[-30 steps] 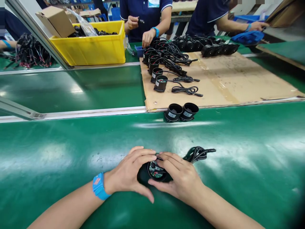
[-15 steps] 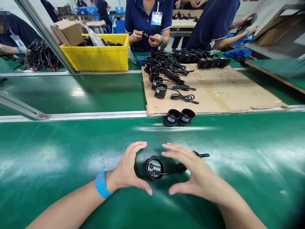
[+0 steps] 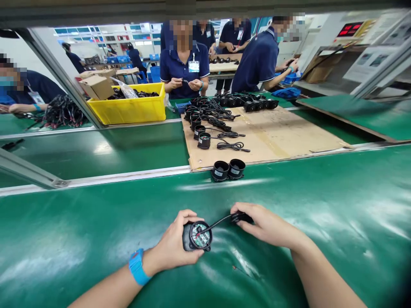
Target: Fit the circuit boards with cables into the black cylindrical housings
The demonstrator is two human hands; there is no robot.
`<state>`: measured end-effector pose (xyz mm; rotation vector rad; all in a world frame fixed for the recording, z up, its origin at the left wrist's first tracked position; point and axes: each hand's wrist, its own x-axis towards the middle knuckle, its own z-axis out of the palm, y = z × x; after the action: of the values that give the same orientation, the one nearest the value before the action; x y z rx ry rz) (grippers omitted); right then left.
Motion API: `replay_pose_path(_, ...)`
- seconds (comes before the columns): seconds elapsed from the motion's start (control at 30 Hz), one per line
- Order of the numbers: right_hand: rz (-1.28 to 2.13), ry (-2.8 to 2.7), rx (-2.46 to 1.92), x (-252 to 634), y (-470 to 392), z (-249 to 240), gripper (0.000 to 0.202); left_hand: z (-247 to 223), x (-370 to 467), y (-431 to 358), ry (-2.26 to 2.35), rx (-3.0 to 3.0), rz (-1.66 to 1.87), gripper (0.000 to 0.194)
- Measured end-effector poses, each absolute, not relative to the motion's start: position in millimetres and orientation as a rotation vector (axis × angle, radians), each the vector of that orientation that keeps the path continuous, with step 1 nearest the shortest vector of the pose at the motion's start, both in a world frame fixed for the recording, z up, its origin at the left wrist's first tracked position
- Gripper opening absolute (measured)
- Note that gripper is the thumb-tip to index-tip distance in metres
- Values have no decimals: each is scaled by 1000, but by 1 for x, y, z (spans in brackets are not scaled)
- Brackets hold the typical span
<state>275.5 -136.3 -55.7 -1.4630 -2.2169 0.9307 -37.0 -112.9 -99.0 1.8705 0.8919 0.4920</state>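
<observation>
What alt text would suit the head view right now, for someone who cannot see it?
On a green conveyor belt, the left hand grips a round black housing with an exposed circuit board while the right hand holds its bundled black cable. Two empty black cup-shaped housings sit beyond, against a cardboard sheet.

Round black housing [image 3: 196, 235], green circuit board facing up, tilted; black cable [image 3: 221, 220] attached, on green belt

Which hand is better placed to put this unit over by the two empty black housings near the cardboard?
Probably the right. The right hand grips only the coiled cable and lies nearer the two empty housings. The left hand is wrapped around the round black unit, steadying it.
</observation>
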Motion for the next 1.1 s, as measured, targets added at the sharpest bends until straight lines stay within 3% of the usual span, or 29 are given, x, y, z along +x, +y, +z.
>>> replay_pose_path(0.1, 874, -2214, -1489, 278, -133, -63, 18, -96, -36, -112, 869, 1919, 464, 86)
replay_pose_path(0.2, 851, -2215, -1558, 284, -130, -69, 22, -100, -30, -115, 984, 1969, 475, 106)
replay_pose_path(0.3, 844, -2216, -1629, 294, -127, -69, 37, -105, -27, -117, 1071, 2013, 512, 85)
replay_pose_path(0.37, 843, -2229, -1611, 301, -127, -64, 30, -105, -30, -116, 1062, 2049, 543, 67)
replay_pose_path(0.43, 889, -2210, -1537, 307, -128, -58, 17, -101, -34, -111, 1018, 2100, 597, 61)
replay_pose_path(0.57, 961, -1977, -1371, 312, -130, -48, 23, -80, -38, -85, 1003, 2184, 688, 59)
replay_pose_path(0.83, 260, -1735, -1474, 346, -76, -21, 33, -29, 15, 38, 980, 2333, 818, 62)
replay_pose_path(1.1, 172, -1810, -1681, 386, 6, -22, 20, -52, 66, 126, 832, 2252, 726, 58)
